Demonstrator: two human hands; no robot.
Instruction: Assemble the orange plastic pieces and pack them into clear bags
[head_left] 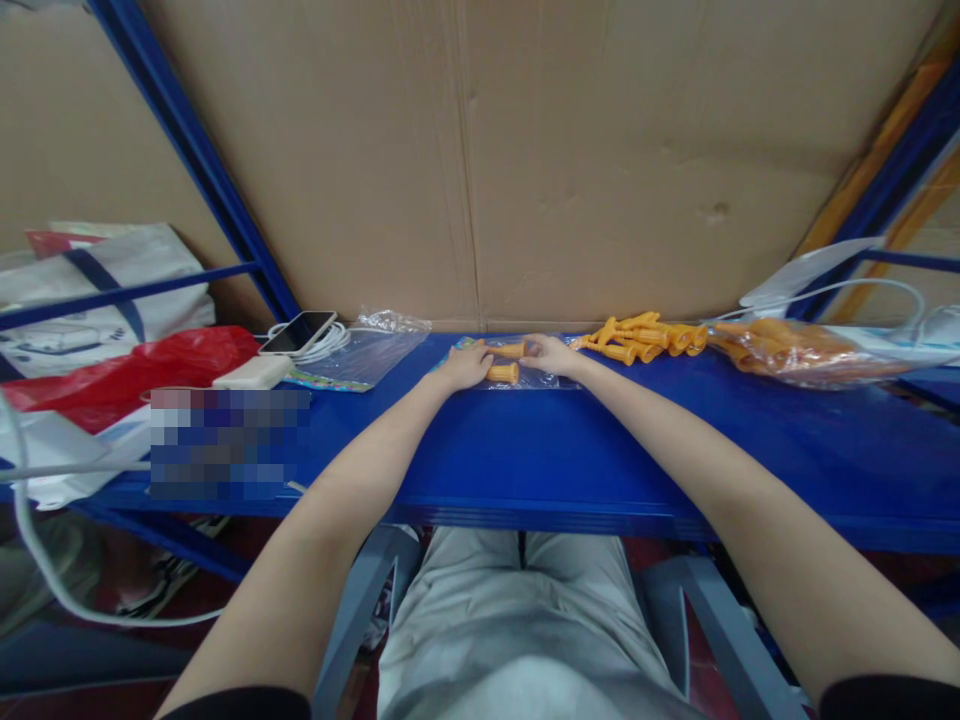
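Resting on the blue shelf (525, 450), the left hand (466, 366) presses flat on a clear bag (540, 378) while the right hand (551, 354) pinches an orange plastic piece (510, 350); it is better to keep the bag steady and slide each piece slowly

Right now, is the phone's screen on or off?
Off. The phone lies face up on white cables, and its screen shows dark, with no picture lit.

Blue shelf (525, 470) against a brown cardboard wall (570, 150), blue uprights (202, 160)
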